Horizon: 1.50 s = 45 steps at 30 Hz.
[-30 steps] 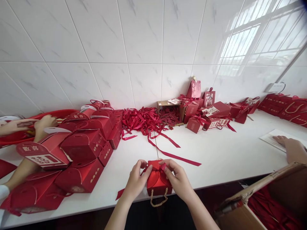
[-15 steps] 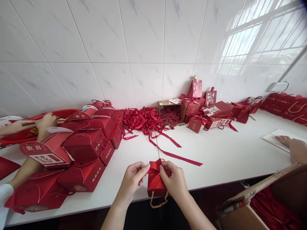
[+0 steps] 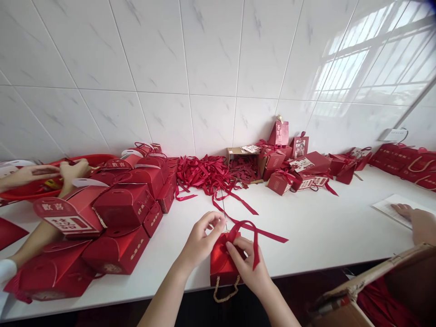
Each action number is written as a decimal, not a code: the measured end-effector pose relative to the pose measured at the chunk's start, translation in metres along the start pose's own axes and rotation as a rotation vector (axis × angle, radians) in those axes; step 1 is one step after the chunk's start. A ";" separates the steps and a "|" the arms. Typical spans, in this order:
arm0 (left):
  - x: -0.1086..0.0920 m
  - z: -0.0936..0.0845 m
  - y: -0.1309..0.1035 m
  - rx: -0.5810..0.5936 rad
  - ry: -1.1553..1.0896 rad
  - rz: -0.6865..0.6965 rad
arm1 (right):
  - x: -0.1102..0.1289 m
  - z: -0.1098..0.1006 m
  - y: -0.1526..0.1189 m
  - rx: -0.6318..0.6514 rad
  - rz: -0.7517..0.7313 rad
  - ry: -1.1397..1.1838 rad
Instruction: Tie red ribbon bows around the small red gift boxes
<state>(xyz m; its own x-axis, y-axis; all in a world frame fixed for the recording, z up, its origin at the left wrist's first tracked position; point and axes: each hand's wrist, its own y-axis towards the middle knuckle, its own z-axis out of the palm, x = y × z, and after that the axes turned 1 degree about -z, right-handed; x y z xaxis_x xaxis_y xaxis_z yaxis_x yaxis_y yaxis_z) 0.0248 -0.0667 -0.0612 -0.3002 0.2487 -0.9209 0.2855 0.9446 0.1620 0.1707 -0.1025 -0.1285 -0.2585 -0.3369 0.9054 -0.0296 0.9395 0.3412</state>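
Pinching red ribbon (image 3: 255, 243) atop a red box (image 3: 219, 264) with the right hand (image 3: 250, 269), left hand (image 3: 203, 238) curled, hold unclear.

On a white table (image 3: 306, 222), we see a small red box (image 3: 219, 269) with a rope handle (image 3: 225, 300). The right hand (image 3: 250, 268) pinches red ribbon (image 3: 256, 247) at its top, while the left hand (image 3: 201, 240) curls just beside. Beyond, we note a ribbon pile (image 3: 204, 173), with stacked boxes (image 3: 119, 206) to its left.
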 end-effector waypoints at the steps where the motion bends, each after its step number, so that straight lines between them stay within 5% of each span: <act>1: 0.007 0.000 -0.003 0.004 0.018 -0.021 | 0.000 -0.001 0.000 0.009 -0.002 0.019; 6: 0.036 0.004 -0.019 0.000 0.003 -0.041 | 0.002 -0.003 0.000 0.006 0.025 0.050; 13: 0.043 0.019 -0.032 -0.044 -0.049 -0.035 | -0.002 0.009 -0.001 -0.175 0.157 0.223; 25: 0.055 0.028 -0.032 -0.176 -0.086 -0.014 | -0.005 0.003 -0.007 -0.116 -0.021 -0.112; 35: 0.057 0.030 -0.028 -0.182 -0.065 -0.007 | -0.008 0.007 -0.010 -0.095 0.224 0.001; 40: 0.062 0.031 -0.027 -0.351 -0.046 0.059 | -0.009 0.012 -0.011 -0.132 0.257 0.135; 45: 0.062 0.025 -0.036 -0.179 0.143 0.163 | -0.005 0.014 -0.011 -0.137 0.278 0.195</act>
<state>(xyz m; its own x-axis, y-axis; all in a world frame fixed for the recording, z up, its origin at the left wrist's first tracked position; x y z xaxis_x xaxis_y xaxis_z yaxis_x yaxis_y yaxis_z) 0.0182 -0.0909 -0.1327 -0.3925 0.4159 -0.8203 0.1787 0.9094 0.3755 0.1587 -0.1103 -0.1400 -0.0494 -0.0876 0.9949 0.1485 0.9844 0.0941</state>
